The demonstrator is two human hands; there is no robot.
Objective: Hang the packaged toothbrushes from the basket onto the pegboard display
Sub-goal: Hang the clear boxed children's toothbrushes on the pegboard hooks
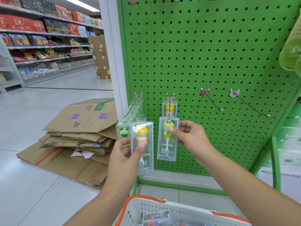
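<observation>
— How many hooks do you count on the pegboard (203, 46)?

— Four in the row at mid-frame. From frame left: the first hook (132, 106) carries clear packs, and I can make out at least one with a green figure (124, 132) at its front. The second hook (169, 106) holds a yellow-figure pack (169, 108) against the board. The third hook (213, 101) and fourth hook (250, 105) are bare.

— And the packs in my hands?

— Two. My left hand (125, 154) grips a toothbrush pack with an orange-yellow figure (142, 144), thumb pressed on its front face, fingers curled behind. It stands upright, just in front of the packs on the first hook, its hang tab near the hook's tip; I can't tell if it is threaded. My right hand (189, 136) pinches a pack with a green figure (167, 139), thumb on the front, fingers at its right edge. Its top sits at the tip of the second hook; again I can't tell if the tab is on.

— Arm pose?

— Both forearms rise from the bottom of the frame, converging toward lower centre, wrists bent slightly inward.

— The basket?

— One white basket (146, 209) with orange handles at bottom centre, between my forearms, with at least one more clear pack (155, 216) inside. Flattened cardboard (78, 136) is stacked on the floor at left.
</observation>
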